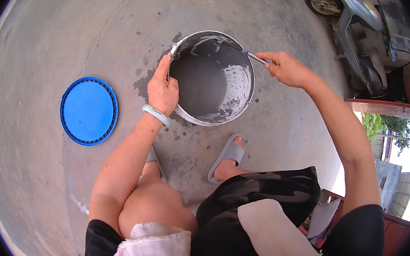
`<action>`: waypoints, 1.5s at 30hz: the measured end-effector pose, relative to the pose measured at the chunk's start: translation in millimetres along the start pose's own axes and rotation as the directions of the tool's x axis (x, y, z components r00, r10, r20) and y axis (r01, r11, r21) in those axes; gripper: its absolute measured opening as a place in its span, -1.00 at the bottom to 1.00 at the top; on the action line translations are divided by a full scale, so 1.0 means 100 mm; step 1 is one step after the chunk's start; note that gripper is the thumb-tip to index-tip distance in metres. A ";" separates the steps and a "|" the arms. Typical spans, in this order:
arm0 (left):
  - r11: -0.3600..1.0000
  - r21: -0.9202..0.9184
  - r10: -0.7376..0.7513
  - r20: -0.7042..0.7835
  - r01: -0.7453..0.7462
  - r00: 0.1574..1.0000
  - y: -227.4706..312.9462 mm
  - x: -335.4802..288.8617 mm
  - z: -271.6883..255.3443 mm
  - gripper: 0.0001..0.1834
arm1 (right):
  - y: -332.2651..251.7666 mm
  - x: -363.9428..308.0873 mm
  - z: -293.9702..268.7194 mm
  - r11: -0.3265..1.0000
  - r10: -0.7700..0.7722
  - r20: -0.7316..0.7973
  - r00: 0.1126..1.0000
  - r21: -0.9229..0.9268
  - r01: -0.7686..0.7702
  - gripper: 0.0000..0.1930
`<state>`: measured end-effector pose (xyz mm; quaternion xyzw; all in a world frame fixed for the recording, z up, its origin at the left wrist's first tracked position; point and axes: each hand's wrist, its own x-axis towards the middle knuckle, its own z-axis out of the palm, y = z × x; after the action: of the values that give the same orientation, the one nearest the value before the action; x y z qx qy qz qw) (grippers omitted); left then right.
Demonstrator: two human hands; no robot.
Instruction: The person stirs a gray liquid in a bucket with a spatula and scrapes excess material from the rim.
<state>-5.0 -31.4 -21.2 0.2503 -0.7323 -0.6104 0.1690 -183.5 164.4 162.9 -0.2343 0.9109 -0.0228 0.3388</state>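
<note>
L hand (162, 90) is holding the rim of a round bucket (238, 88), which is standing on stained concrete floor (29, 95), white paste crusting its wall. R hand (285, 68) is gripping a slim shiny tool (258, 58), tip dipping inside; its end is blending into the dark wall, hard to ID. Flat blue plastic-looking lid (89, 111) is lying L of bucket. Some L fingertips are hiding.

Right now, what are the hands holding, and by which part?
The right hand holds a thin tool by the outer end of its pale handle. The left hand is against the bucket at its left rim.
</note>
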 end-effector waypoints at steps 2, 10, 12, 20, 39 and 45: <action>1.000 -0.019 -0.017 0.000 0.017 1.000 -0.01 -0.02 -0.02 -0.38 | -0.07 0.03 0.04 1.000 0.012 0.001 1.000 -0.028 -0.012 -0.62; 1.000 0.016 -0.008 -0.008 0.008 1.000 0.01 -0.03 0.02 -0.38 | -0.06 0.31 0.21 0.952 -0.216 -0.044 0.975 -0.233 0.200 -0.62; 0.998 -0.041 -0.044 -0.016 0.043 0.999 0.00 -0.04 0.00 -0.39 | -0.15 0.43 0.18 0.942 -0.207 0.003 0.978 -0.269 0.200 -0.61; 1.000 0.010 -0.002 -0.031 0.002 1.000 0.04 -0.03 0.02 -0.39 | -0.41 0.84 0.40 0.895 -0.014 0.141 0.990 -0.441 0.076 -0.46; 0.999 -0.019 0.027 -0.046 -0.028 0.999 -0.05 -0.03 0.04 -0.38 | 0.04 -0.15 0.22 0.981 -0.039 0.028 0.999 0.189 0.033 -0.57; 0.997 0.013 0.081 -0.059 -0.080 0.995 -0.12 -0.02 0.07 -0.39 | 0.08 0.04 0.03 0.996 -0.080 -0.019 0.997 0.027 0.080 -0.63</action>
<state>-5.7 -26.4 -34.1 0.2394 -0.7395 -0.5916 0.2139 -187.5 170.6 156.7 -0.2658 0.9033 -0.0508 0.3328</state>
